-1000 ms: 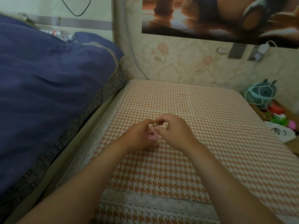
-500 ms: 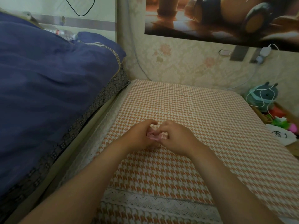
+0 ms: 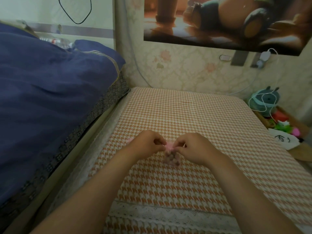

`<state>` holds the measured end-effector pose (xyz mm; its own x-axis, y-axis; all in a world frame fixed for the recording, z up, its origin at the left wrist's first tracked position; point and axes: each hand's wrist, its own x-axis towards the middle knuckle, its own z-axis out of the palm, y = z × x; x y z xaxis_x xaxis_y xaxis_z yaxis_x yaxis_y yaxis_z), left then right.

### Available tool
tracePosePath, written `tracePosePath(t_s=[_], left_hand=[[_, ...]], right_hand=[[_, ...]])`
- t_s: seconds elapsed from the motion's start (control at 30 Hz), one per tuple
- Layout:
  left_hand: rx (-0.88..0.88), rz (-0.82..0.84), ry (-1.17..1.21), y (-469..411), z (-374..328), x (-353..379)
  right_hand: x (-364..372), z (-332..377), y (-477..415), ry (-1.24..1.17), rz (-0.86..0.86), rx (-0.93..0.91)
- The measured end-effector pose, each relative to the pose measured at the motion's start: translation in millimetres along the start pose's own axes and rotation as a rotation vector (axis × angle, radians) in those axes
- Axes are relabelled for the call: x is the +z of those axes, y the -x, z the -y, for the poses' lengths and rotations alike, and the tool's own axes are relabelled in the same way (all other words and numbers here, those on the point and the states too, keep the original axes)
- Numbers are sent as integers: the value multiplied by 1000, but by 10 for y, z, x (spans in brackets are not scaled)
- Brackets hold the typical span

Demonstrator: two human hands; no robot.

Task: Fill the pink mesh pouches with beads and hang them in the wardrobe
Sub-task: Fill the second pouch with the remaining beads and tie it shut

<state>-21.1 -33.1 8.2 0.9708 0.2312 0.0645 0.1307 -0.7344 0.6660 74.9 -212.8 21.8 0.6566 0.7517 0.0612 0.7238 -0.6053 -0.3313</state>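
Observation:
A small pink mesh pouch (image 3: 170,153) rests on the orange houndstooth cloth (image 3: 185,115), its lower part bulging with darker beads. My left hand (image 3: 146,143) pinches the pouch's pink top edge from the left. My right hand (image 3: 194,147) pinches the same top from the right, fingertips close to the left hand's. A bit of pink string (image 3: 129,141) shows past the left hand's outer side. The pouch's mouth is mostly hidden by my fingers. No wardrobe is in view.
A blue quilt (image 3: 50,92) on a bed fills the left side. At the right edge sit a teal plush toy (image 3: 265,100) wrapped in white cable, colourful toys (image 3: 283,125) and a white bag (image 3: 280,139). A poster (image 3: 228,22) hangs on the wall behind.
My two hands have drawn slightly apart. The beaded bottom of the pouch, earlier covered by the fingers, now shows below them on the cloth.

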Motion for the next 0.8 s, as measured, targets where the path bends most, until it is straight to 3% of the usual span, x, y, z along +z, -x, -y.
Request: tracePosePath(t_s=[0.27, 0.53, 0.7, 0.8], left_hand=[[10, 45, -43, -56, -183, 109], [-30, 50, -132, 40, -172, 61], [-59, 82, -206, 73, -159, 52], [-68, 83, -217, 80, -165, 44]], right_hand=[[-51, -75, 175, -33, 74, -68], [-45, -41, 165, 98, 108, -86], [-47, -127, 216, -94, 3, -32], [-13, -181, 206, -183, 48, 76]])
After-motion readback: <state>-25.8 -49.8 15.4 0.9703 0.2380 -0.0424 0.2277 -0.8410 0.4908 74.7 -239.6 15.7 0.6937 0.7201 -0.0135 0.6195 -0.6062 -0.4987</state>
